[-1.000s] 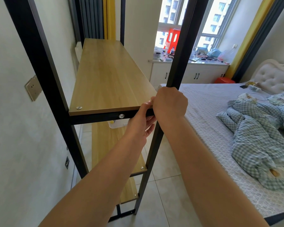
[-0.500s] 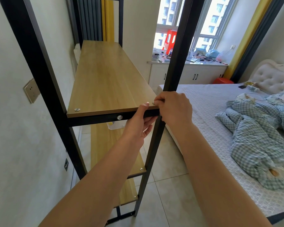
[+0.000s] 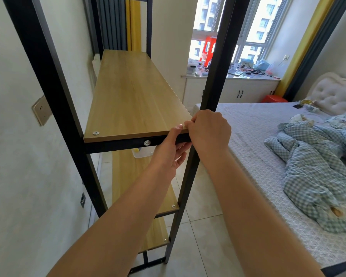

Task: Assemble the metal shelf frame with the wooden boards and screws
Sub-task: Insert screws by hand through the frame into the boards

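Wooden board (image 3: 136, 100) lies on the black shelf frame (image 3: 44, 80); at its near right corner the right hand (image 3: 209, 132) pinches something small, while the left hand (image 3: 169, 151) grips the crossbar (image 3: 118, 145) beneath.

Bright daylight from the blown-out window (image 3: 228, 27), wide-angle bending at edges, slight softness overall.

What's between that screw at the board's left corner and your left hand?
In the head view, bare wooden board lies between the corner screw and the left hand; below its edge, a bolt sits in the black crossbar.
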